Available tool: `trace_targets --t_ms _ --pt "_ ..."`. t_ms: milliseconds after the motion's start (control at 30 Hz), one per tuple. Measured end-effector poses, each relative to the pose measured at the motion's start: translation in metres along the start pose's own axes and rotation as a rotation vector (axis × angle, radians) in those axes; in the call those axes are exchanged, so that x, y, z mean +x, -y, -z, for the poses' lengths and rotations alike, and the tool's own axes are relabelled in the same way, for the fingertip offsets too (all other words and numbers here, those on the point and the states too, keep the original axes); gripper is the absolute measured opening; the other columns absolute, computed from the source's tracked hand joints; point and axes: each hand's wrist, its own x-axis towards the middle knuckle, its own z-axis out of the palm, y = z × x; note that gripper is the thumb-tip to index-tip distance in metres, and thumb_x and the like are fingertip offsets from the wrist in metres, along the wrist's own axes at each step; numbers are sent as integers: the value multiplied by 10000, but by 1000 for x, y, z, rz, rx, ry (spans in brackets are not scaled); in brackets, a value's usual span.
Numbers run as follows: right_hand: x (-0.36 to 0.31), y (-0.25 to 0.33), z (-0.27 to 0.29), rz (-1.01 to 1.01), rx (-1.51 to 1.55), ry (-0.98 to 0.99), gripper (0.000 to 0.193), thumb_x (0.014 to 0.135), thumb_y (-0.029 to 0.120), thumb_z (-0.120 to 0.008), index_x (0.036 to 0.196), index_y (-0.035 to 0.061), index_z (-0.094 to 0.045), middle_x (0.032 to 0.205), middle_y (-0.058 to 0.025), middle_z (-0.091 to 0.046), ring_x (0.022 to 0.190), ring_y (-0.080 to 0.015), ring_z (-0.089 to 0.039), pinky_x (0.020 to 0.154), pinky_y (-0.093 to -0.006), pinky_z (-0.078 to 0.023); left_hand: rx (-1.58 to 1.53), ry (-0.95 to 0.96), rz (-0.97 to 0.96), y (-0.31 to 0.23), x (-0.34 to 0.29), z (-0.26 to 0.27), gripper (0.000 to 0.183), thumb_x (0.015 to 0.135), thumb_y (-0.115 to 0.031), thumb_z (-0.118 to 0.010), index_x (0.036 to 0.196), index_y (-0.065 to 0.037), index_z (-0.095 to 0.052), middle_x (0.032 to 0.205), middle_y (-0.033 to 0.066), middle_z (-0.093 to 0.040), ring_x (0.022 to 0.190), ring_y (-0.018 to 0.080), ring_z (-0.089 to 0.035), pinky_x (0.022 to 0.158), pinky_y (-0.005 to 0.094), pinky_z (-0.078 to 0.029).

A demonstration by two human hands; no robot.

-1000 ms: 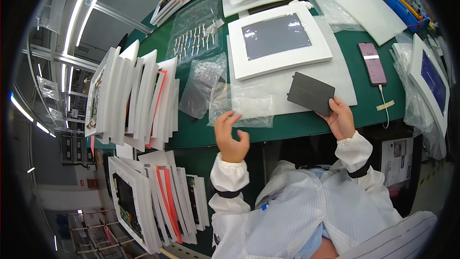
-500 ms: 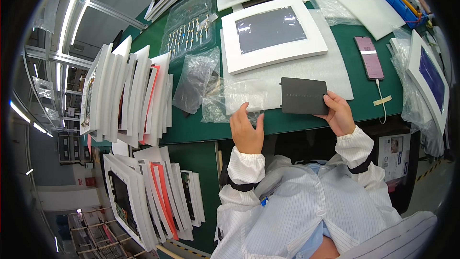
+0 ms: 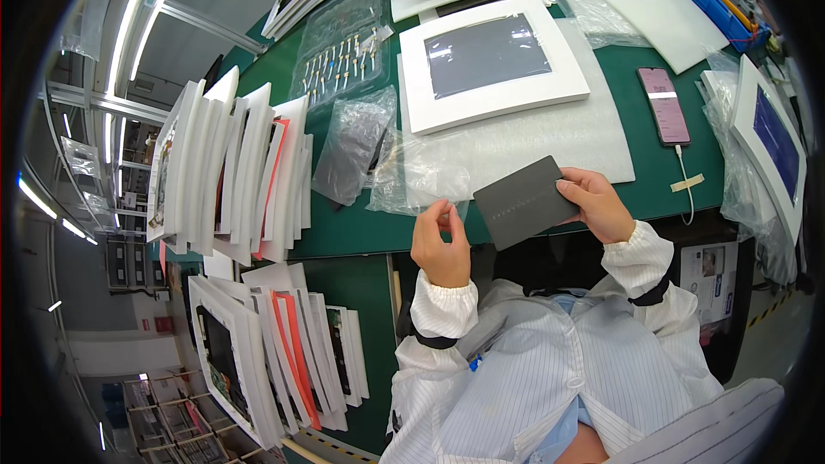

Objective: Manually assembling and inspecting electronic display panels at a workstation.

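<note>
My right hand [image 3: 600, 204] holds a flat dark grey rectangular panel [image 3: 524, 201] by its right edge, tilted above the front edge of the green table [image 3: 344, 223]. My left hand [image 3: 440, 239] pinches the lower edge of a clear plastic bag [image 3: 421, 176] that lies crumpled on the table just left of the panel. Behind them rests a white foam sheet [image 3: 550, 133], and on it a white-framed screen [image 3: 488, 60] lies face up.
Upright white foam-framed panels [image 3: 228, 167] fill a rack at left, more below [image 3: 275, 344]. A grey bag [image 3: 352, 142], a bag of small screws [image 3: 344, 56], a phone on a cable [image 3: 663, 106], and a bagged framed screen [image 3: 773, 137] sit around.
My left hand has shifted right and lifted the edge of the clear bag in a pinch. The dark panel has come closer to the table's front edge and tilted.
</note>
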Motion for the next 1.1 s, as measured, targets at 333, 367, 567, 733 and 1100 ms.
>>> trace_targets --t_ms 333,367,567,733,1100 --pt "-3 10 -5 -10 -89 -10 346 924 132 -446 1201 -69 -495 1004 -111 -616 850 -166 -630 696 -308 -570 -40 -80 -142 -7 -3 -3 175 734 80 -661 866 -13 -594 798 94 -611 642 188 -595 569 262 -476" --pt "-5 11 -9 -25 -87 -5 345 922 128 -447 1199 -70 -497 998 -111 -618 843 -165 -632 691 -300 -570 -51 -90 -151 -8 -3 -3 175 736 83 -661 865 -12 -592 808 99 -611 659 195 -595 572 263 -476" --pt "-8 15 -6 -92 -98 67 338 922 143 -456 1188 -58 -505 979 -94 -618 828 -144 -628 668 -274 -567 -137 -109 -294 -13 1 1 168 740 85 -665 851 -15 -590 811 104 -621 690 224 -603 614 283 -483" --pt "-1 13 -4 -120 -127 140 355 922 147 -442 1206 -61 -490 1007 -124 -610 825 -170 -635 653 -292 -578 -238 46 -288 -17 5 3 165 737 88 -665 837 -17 -588 796 104 -626 684 223 -604 623 281 -483" --pt "13 -12 10 -279 -120 318 389 930 166 -439 1242 -64 -466 999 -116 -599 737 -137 -633 472 -225 -547 -339 141 -154 -20 5 8 139 733 76 -666 817 -9 -596 782 105 -624 651 215 -597 588 265 -477"
